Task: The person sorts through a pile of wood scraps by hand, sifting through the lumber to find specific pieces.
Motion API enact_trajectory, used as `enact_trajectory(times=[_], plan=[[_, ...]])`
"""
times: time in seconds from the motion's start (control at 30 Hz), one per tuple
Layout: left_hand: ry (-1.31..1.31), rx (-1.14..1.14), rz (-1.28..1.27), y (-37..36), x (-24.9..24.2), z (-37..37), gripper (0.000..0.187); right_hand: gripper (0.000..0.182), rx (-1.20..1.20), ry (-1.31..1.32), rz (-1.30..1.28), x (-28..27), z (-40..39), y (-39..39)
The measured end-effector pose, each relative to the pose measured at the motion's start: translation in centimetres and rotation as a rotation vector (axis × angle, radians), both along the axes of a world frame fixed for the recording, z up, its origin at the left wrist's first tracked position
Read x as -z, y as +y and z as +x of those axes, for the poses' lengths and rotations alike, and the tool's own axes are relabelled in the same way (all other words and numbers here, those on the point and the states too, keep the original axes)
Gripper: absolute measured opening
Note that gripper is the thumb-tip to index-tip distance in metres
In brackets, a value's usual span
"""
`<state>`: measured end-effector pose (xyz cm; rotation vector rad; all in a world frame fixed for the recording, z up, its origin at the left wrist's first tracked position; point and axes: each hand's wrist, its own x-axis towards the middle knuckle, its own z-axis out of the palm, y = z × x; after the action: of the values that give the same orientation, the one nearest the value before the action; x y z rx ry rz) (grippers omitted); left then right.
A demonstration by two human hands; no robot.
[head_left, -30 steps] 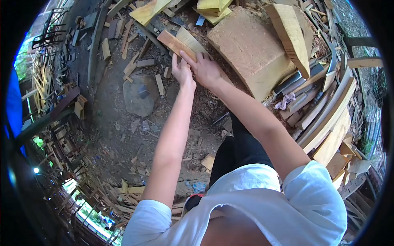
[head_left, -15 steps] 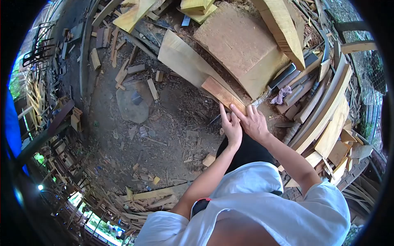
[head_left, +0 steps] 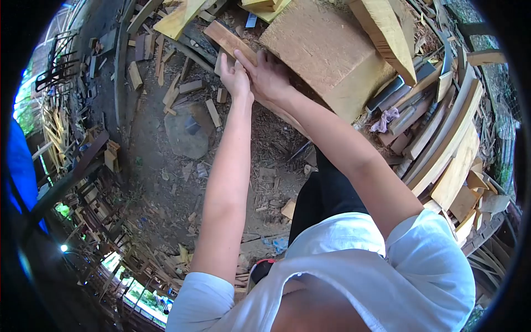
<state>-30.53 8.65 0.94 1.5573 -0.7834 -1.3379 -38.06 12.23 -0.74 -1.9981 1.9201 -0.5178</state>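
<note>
Both arms reach forward to a short reddish-brown wooden block [head_left: 225, 37] near the top of the view. My left hand [head_left: 236, 80] grips the block's near end from the left side, one finger pointing up along it. Against the same end, on the right, lies my right hand [head_left: 268, 74], its index finger stretched along the block and the others bent over it. Beneath the hands runs a long pale plank [head_left: 285, 115], mostly covered by hands and forearm. A large brown wooden block [head_left: 318, 47] stands just right of my right hand.
A thick curved timber [head_left: 385, 39] leans at the upper right. Curved boards [head_left: 445, 141] and offcuts are piled on the right, beside a pink cloth [head_left: 385, 119]. Wood scraps and a flat stone [head_left: 185, 133] lie on the dirt ground to the left.
Both hands have moved forward and left along the pale plank, taking the reddish-brown block with them. The arms are now stretched much farther out.
</note>
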Motion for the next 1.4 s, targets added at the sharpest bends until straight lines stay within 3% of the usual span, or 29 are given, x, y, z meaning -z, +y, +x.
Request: enact_trajectory(times=[0.13,0.2,0.27,0.37,0.43,0.47,0.53,0.63,0.7,0.77,0.83,0.93,0.97,1.07,1.13,1.17,1.2,1.23,1.3,1.33,1.4], plan=[[0.075,0.009,0.072,4.8,1.0,-1.1,0.056,0.073,-0.116,-0.080,0.091,-0.5,-3.0,4.4],[-0.033,0.084,0.061,10.4,1.8,-2.2,0.055,0.076,-0.128,-0.019,0.246,-2.8,-5.4,9.4],[-0.012,0.095,0.148,16.4,-1.6,-5.0,0.054,0.077,-0.096,0.156,0.194,-3.2,-7.2,14.8],[-0.175,0.220,0.085,25.0,0.8,-6.9,0.056,0.076,-0.151,0.196,0.262,-3.7,-9.8,21.8],[-0.238,0.236,0.100,26.4,0.6,-7.5,0.057,0.077,-0.192,0.193,0.369,-4.3,-10.4,22.9],[-0.238,0.232,0.106,26.4,0.9,-7.2,0.057,0.077,-0.198,0.192,0.375,-4.1,-10.3,22.6],[0.056,0.147,0.364,23.8,-0.5,-6.6,0.057,0.078,-0.210,0.237,0.297,-4.0,-9.9,20.8],[0.158,0.037,0.119,17.5,-0.9,-5.2,0.055,0.070,-0.148,0.207,0.226,-3.8,-7.2,15.2],[0.035,0.084,-0.107,12.5,1.4,-2.8,0.057,0.074,-0.105,0.096,0.169,-2.6,-4.9,10.9],[-0.073,0.054,-0.160,7.2,2.0,-0.8,0.059,0.075,-0.059,0.048,0.096,-2.1,-2.8,6.2],[0.087,0.046,-0.023,2.6,2.3,1.2,0.059,0.076,-0.037,0.014,0.123,-0.9,-0.8,2.3],[0.088,0.072,0.093,-0.4,0.5,2.3,0.066,0.079,-0.021,-0.005,0.144,-0.9,0.4,-0.4],[0.085,0.071,0.079,-0.1,0.5,2.3,0.066,0.081,-0.026,-0.008,0.004,0.3,0.3,-0.4],[0.138,0.012,0.136,2.8,0.8,1.0,0.062,0.079,-0.045,0.022,-0.075,1.1,-0.8,2.4],[0.184,0.037,0.157,7.3,1.1,0.0,0.062,0.076,-0.079,0.023,0.156,-1.0,-2.9,6.8],[0.065,0.101,0.139,10.2,3.3,0.2,0.064,0.075,-0.086,0.055,0.217,-1.2,-3.8,9.3],[0.020,0.116,0.127,13.4,2.3,-1.2,0.060,0.082,-0.080,0.084,0.108,-1.6,-5.0,12.2],[0.079,0.068,0.215,16.2,-0.6,-3.1,0.060,0.084,-0.117,0.170,0.157,-2.5,-6.3,14.7],[-0.078,0.121,0.065,23.1,4.0,-4.6,0.060,0.082,-0.177,0.194,0.162,-3.3,-8.5,19.5],[-0.094,0.209,0.212,24.7,0.7,-5.5,0.058,0.080,-0.217,0.180,0.238,-3.7,-9.4,21.1],[-0.254,0.235,0.127,27.4,1.6,-6.7,0.057,0.078,-0.255,0.206,0.256,-3.8,-10.4,22.9]])
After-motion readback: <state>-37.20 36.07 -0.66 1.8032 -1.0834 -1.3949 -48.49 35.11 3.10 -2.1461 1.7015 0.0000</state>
